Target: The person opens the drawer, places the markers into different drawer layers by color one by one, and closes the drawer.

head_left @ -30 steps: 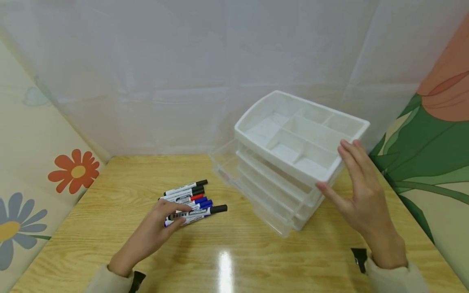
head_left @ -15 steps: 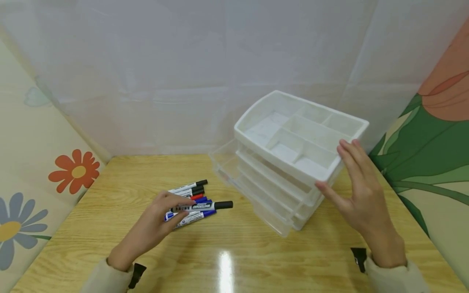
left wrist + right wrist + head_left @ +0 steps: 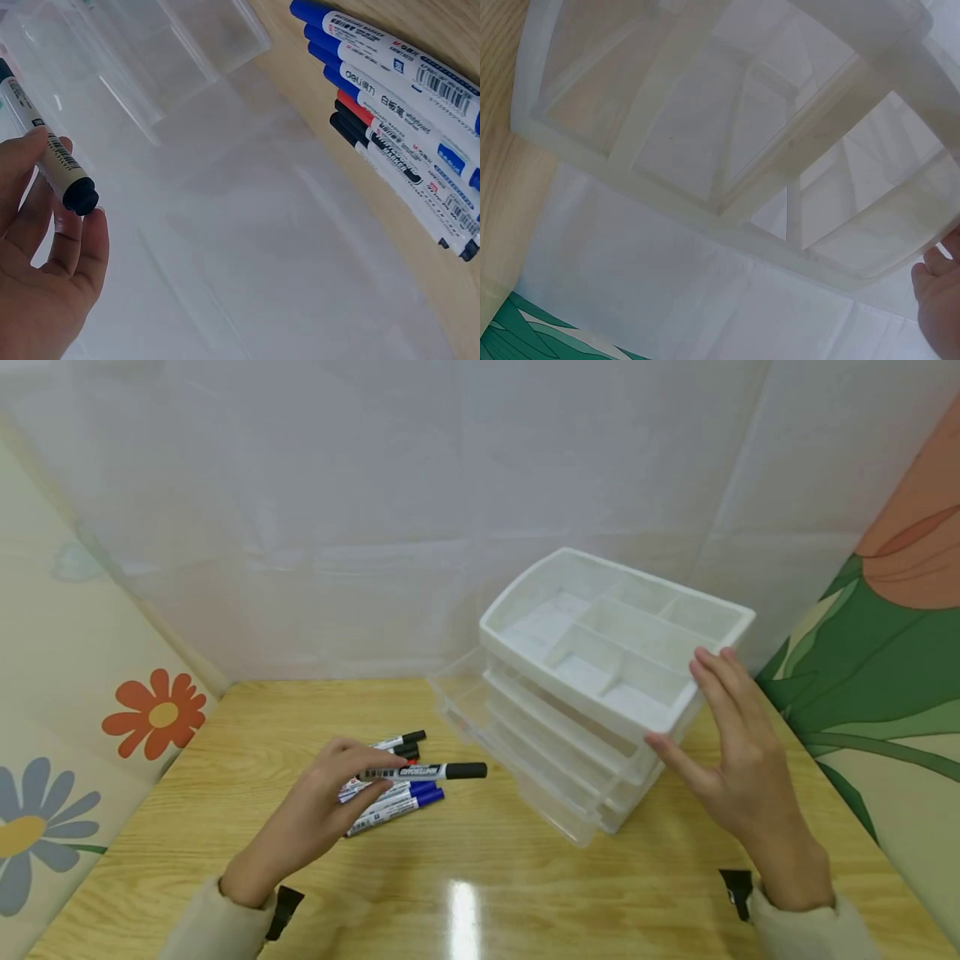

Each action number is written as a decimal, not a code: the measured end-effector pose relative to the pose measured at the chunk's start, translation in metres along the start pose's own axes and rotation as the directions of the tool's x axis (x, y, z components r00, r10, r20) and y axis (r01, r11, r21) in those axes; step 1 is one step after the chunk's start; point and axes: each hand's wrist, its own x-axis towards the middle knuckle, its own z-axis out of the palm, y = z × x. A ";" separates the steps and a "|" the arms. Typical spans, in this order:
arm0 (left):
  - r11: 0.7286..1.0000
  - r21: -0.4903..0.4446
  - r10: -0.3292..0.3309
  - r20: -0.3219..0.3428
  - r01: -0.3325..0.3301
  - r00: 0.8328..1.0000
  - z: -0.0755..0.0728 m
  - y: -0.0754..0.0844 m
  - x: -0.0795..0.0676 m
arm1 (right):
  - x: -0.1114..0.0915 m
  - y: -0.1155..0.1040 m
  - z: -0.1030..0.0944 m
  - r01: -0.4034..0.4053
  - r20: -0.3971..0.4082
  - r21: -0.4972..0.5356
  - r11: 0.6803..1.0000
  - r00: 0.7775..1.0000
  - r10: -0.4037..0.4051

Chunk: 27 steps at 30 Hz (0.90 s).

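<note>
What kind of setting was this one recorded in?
Probably a small staged tabletop booth, though the wider room isn't shown: a wood-grain table backed by a creased white sheet, with flower-patterned panels on both sides.

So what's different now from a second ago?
The left hand has lifted the black marker up and to the right, away from the other markers. The nearest blue marker shifted a little. Nothing was let go. The right hand stayed against the box, which didn't move.
</note>
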 end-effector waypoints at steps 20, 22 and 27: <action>0.993 -0.022 0.116 -0.039 -0.117 0.993 -0.003 0.017 0.035 | 0.001 -0.001 -0.001 0.012 0.009 -0.015 1.000 1.000 -0.012; 0.992 -0.027 0.125 -0.033 -0.126 0.992 -0.003 0.018 0.039 | 0.001 -0.001 -0.001 0.016 0.010 -0.019 1.000 1.000 -0.016; 0.989 -0.032 0.147 -0.016 -0.148 0.989 -0.003 0.020 0.048 | 0.000 0.001 -0.001 0.028 0.004 -0.018 0.999 1.000 -0.028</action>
